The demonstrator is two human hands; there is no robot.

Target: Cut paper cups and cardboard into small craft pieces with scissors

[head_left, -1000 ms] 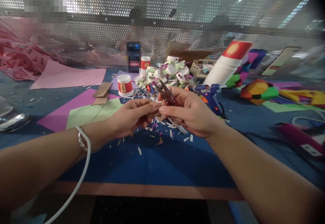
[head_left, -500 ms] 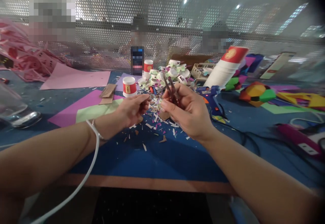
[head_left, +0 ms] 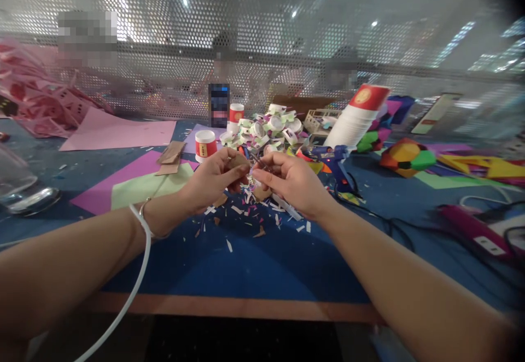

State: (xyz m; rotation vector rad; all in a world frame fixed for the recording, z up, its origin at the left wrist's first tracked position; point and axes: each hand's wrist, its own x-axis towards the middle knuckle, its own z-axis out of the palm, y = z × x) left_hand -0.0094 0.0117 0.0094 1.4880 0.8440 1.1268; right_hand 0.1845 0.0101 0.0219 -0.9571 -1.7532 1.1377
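My left hand [head_left: 213, 179] is closed, thumb against fingers, on a small piece of brown card [head_left: 238, 161]. Close beside it, my right hand [head_left: 293, 181] pinches a slim dark metal tool [head_left: 256, 159] with two pointed tips; most of it is hidden by my fingers, and I cannot tell whether it is scissors or tweezers. Its tips point toward the brown card. Under and around both hands lie many paper scraps [head_left: 246, 209]. Behind them rises a heap of cut paper-cup pieces [head_left: 266, 128]. A red and white paper cup [head_left: 205, 146] stands behind my left hand.
A blue glue gun [head_left: 338, 166] and its cable are to the right, before a leaning stack of paper cups [head_left: 353, 121]. Coloured paper [head_left: 131, 179] and brown card strips [head_left: 170, 158] lie left. A glass [head_left: 24, 187] is far left; a purple power strip [head_left: 471, 228] lies right.
My right hand has lowered the metal tool and turned its tips toward my left hand. The hands are closer together, and the brown card between my left fingers now shows.
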